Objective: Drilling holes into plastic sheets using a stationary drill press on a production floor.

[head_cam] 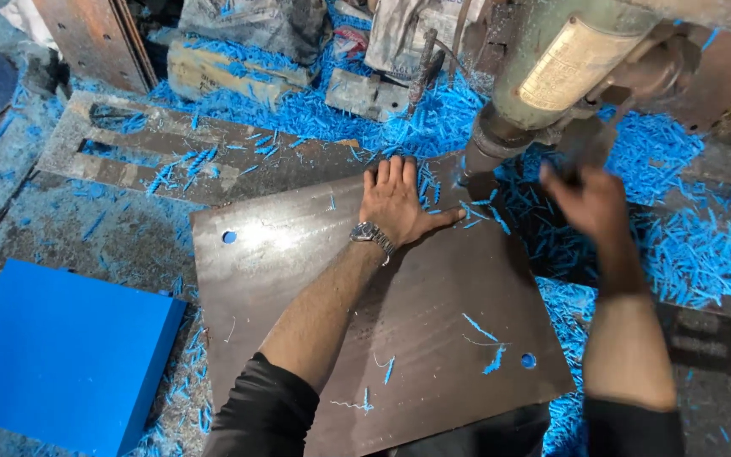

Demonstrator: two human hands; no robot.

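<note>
Blue block (65, 360) lower left; blue shavings (695, 254) everywhere; slotted, perhaps steel, plate (154, 156) behind.

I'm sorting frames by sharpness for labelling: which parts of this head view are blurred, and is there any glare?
Head view: the right hand is smeared by motion blur; the left hand, flat on the dark metal plate, is sharp, as are the blue shavings. The plate shows only a soft sheen, no hard glare. Lighting is even, with faint shadows.

A flat metal plate (365, 330) lies in the middle. The left hand (399, 203) rests flat on its far edge, just left of the drill spindle (488, 144). The right hand (590, 199) is raised to the right, under the machine head (568, 59). A slab (61, 355) lies left of the plate; shavings (695, 245) lie right and behind.
</note>
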